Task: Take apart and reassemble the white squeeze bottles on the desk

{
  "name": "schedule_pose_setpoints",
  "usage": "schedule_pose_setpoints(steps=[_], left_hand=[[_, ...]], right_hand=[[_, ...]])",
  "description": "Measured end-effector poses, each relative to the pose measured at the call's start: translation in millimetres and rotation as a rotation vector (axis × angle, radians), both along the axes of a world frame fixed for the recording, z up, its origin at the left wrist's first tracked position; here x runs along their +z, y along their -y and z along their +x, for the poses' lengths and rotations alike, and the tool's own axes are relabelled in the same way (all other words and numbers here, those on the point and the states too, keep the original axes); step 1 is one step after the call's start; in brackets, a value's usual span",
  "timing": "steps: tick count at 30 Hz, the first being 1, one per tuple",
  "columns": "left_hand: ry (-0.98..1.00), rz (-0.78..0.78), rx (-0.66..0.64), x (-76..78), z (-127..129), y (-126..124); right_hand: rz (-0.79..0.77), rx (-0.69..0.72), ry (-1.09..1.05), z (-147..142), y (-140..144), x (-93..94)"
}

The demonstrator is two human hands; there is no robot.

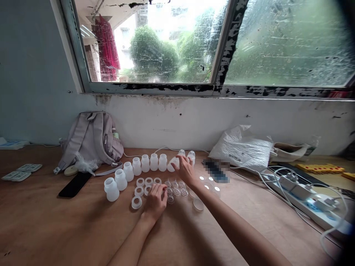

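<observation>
My left hand [156,199] rests low over the table, fingers curled and pressed together; whatever may be in them is hidden. Beside it lie whitish rings [136,202] to the left and clear teat-like pieces [176,192] to the right. My right hand [185,170] reaches farther forward, thumb and fingers apart, overlapping a translucent white bottle [172,163]; I cannot tell whether it touches it. Just beyond that hand stand bottles with pointed tops [191,156]. Several open-necked bottles [112,190] form a curved row on the left.
Clear round covers [198,204] lie right of the teat-like pieces. A black phone [74,184] and a grey backpack [90,136] are at left. At right are a silvery plastic bag [241,147], a blurred-out dark object [217,170] and a power strip [313,203] with loose white cables.
</observation>
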State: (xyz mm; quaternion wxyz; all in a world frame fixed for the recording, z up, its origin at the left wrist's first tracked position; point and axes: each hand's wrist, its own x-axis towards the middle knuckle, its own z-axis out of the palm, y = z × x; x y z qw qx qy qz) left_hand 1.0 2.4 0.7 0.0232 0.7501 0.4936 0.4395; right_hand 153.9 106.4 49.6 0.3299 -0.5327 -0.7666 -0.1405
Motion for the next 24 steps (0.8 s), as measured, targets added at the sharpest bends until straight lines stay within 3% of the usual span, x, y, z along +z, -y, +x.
schedule_pose_setpoints(steps=[7,11,17,20,24], left_hand=[[-0.045,0.161,0.102,7.0,3,11],[-0.08,0.199,0.013,7.8,6,19],[-0.079,-0.094,-0.272,8.2,13,28],[-0.013,-0.198,-0.341,16.1,17,35],[0.119,-0.508,-0.42,27.4,20,40]], right_hand=[[0.101,0.1,-0.36,13,66,0.5],[-0.023,0.106,-0.601,17,109,-3.6],[-0.207,0.181,-0.614,28,130,-22.0],[-0.198,0.119,-0.643,35,126,-29.0],[-0.142,0.086,-0.685,41,126,-32.0]])
